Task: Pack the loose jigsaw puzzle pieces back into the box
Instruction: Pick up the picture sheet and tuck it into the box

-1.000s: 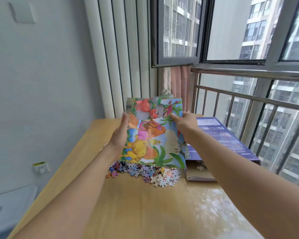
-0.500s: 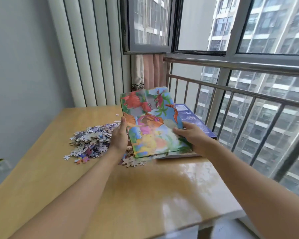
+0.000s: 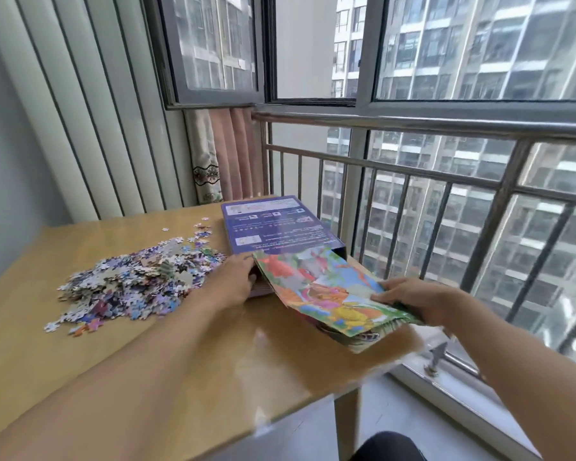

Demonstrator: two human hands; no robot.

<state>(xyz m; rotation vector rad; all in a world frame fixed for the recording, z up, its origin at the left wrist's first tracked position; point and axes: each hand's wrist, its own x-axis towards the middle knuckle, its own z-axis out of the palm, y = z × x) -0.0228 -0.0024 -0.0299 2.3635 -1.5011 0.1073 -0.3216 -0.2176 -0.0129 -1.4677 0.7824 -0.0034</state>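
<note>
Beside the window railing [image 3: 413,174], your wooden table [image 3: 180,361] carries the puzzle pieces [image 3: 130,281] heaped toward its left edge. Your left hand [image 3: 230,284] rests relaxed at the box [image 3: 276,224]; your right hand [image 3: 413,299] grasps the picture sheet [image 3: 326,294] near the right edge.

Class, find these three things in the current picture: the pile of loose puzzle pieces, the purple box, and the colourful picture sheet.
pile of loose puzzle pieces [image 3: 137,281], head view, middle of the heap.
purple box [image 3: 276,227], head view, printed top face.
colourful picture sheet [image 3: 326,294], head view, centre of the printed side.
</note>
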